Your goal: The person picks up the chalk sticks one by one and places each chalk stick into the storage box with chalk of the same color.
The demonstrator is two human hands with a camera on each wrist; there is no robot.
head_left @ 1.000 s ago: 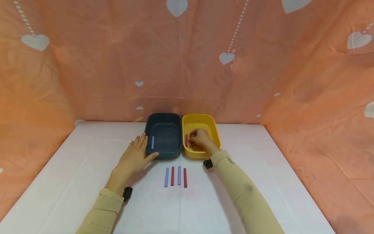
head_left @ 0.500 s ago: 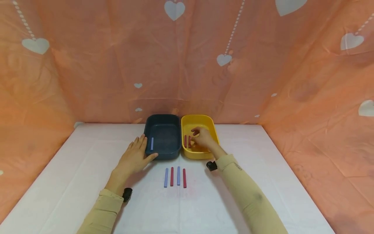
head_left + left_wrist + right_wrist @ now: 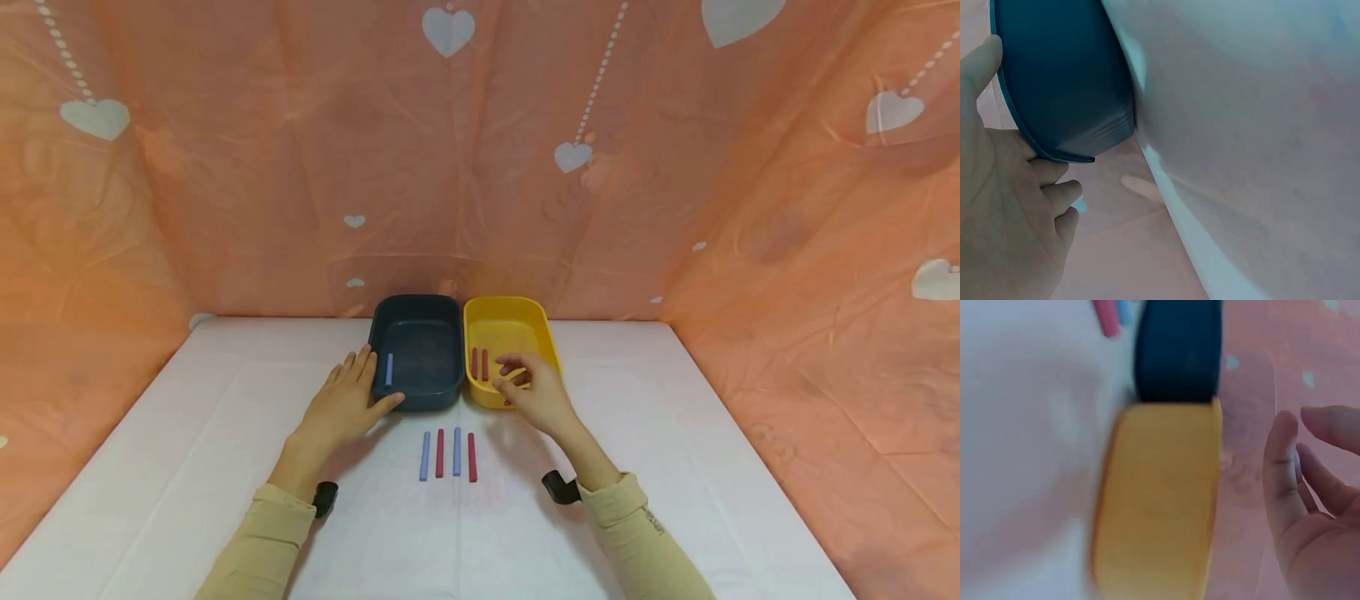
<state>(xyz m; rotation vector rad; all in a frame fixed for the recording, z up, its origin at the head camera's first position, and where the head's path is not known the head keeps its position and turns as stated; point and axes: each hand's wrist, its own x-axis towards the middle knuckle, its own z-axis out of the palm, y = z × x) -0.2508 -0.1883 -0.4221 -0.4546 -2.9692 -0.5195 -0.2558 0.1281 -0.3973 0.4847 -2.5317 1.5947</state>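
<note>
Over the near rim of the yellow tray [image 3: 512, 330], the right hand [image 3: 538, 398], fingers narrowly parted and empty, withdraws from two red sticks [image 3: 485, 365] inside, seemingly placed; the left hand [image 3: 343, 402], fingers straight, touches the neighboring navy tray [image 3: 424, 335].

The dim right wrist view blurs the yellow tray [image 3: 1157, 500].

Left hand [image 3: 345, 403] touching blue tray [image 3: 424, 354] at its left near corner, fingers straight, thumb spread. Right hand [image 3: 542, 395] raised right of it, fingers loosely bent. Forearms [image 3: 258, 537] angled inward.
</note>
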